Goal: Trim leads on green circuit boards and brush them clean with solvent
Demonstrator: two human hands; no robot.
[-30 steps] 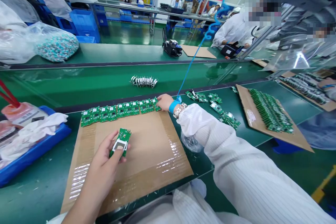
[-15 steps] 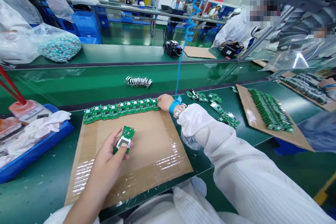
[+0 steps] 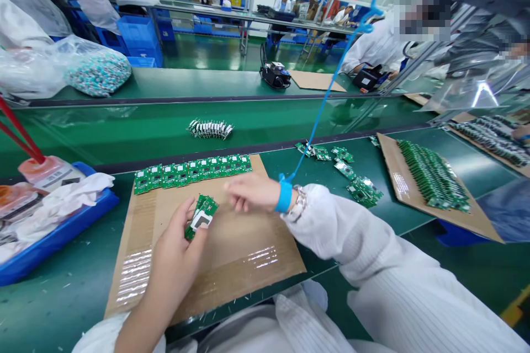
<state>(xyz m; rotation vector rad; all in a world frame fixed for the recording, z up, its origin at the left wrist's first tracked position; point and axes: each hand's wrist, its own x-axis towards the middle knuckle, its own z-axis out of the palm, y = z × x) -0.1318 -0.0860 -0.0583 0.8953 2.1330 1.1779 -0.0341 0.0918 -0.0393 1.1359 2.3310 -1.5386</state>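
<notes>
Over the cardboard sheet (image 3: 232, 265), my left hand (image 3: 178, 242) is closed on a few green circuit boards (image 3: 203, 214), thumb pressed on the top one. A white-edged grey square part shows on that board. My right hand (image 3: 252, 192), with a blue wrist strap (image 3: 284, 194), hovers over the sheet, just right of the held boards and apart from them. Its fingers look curled but are smeared by motion, and no board shows in them. A row of circuit boards (image 3: 192, 171) lies overlapping along the sheet's far edge.
Loose circuit boards (image 3: 364, 191) lie on the green bench to the right, beside another cardboard piece (image 3: 397, 182) bearing stacked boards. A blue tray (image 3: 62, 242) with white cloths stands left. A coiled blue cord (image 3: 327, 94) runs up from my wrist strap. Co-workers stand beyond.
My right hand has left the right end of the board row and come nearer and leftward, towards my left hand. The boards in my left hand now show fanned apart.
</notes>
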